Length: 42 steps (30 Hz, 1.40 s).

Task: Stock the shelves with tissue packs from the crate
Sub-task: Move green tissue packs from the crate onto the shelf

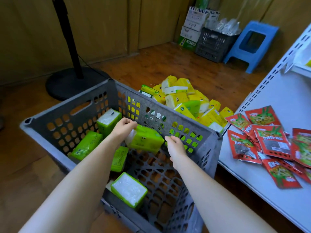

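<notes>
A grey perforated crate (171, 118) stands on the floor in front of me with several green tissue packs lying inside. My left hand (123, 127) grips one green tissue pack (146, 139) by its left end and holds it above the crate floor. My right hand (175, 145) hovers at the pack's right end with loosely curled fingers; whether it touches the pack I cannot tell. Loose packs lie at the crate's left side (87, 145), at the back (108, 121) and near me (128, 189). The white shelf (269, 175) is on the right.
A heap of yellow and green tissue packs (186, 100) lies on the wooden floor behind the crate. Red snack bags (272, 143) cover part of the shelf. A black fan stand (74, 81), a dark crate (213, 44), cardboard boxes and a blue stool (252, 44) stand farther back.
</notes>
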Each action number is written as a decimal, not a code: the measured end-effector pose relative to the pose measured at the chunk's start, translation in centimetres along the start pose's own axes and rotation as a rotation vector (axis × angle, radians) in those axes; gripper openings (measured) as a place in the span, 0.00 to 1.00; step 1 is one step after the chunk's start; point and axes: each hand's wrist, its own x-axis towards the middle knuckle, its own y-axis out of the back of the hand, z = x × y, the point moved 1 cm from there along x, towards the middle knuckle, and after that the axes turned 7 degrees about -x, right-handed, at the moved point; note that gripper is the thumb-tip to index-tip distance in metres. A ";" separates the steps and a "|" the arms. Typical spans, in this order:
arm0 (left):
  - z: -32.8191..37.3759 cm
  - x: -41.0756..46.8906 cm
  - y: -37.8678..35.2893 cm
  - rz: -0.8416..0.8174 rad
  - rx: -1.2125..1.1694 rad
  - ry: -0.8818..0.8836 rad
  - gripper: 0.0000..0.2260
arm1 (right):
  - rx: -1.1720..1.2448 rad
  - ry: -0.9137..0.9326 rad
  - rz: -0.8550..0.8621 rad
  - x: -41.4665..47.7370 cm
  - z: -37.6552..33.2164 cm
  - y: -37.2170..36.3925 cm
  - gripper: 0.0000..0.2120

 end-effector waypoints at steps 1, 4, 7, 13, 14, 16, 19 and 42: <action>0.1 -0.2 0.3 -0.001 -0.048 0.033 0.04 | 0.053 0.013 -0.047 -0.2 -0.3 0.0 0.22; 0.4 -0.8 0.8 -0.007 -0.132 0.131 0.04 | 0.154 0.069 -0.186 -1.2 -0.7 -0.3 0.23; 0.7 -1.6 1.0 -0.001 -0.228 0.144 0.07 | 0.216 0.157 -0.259 -2.0 -0.9 -0.5 0.26; 1.7 -3.8 1.8 -0.205 -0.364 0.040 0.43 | 0.198 0.343 -0.274 -3.0 -1.2 0.0 0.24; 1.8 -4.3 1.6 -0.201 -0.372 0.003 0.45 | 0.206 0.357 -0.275 -3.2 -1.3 0.1 0.22; 1.7 -5.0 1.3 -0.153 -0.401 -0.068 0.41 | 0.254 0.376 -0.292 -3.8 -1.8 0.3 0.20; 2.4 -6.5 0.9 -0.108 -0.396 -0.193 0.21 | 0.273 0.403 -0.293 -4.8 -2.7 0.8 0.17; 34.5 -17.3 -0.9 0.146 -0.438 -0.470 0.08 | -0.051 0.875 -0.074 -19.0 -28.9 15.4 0.19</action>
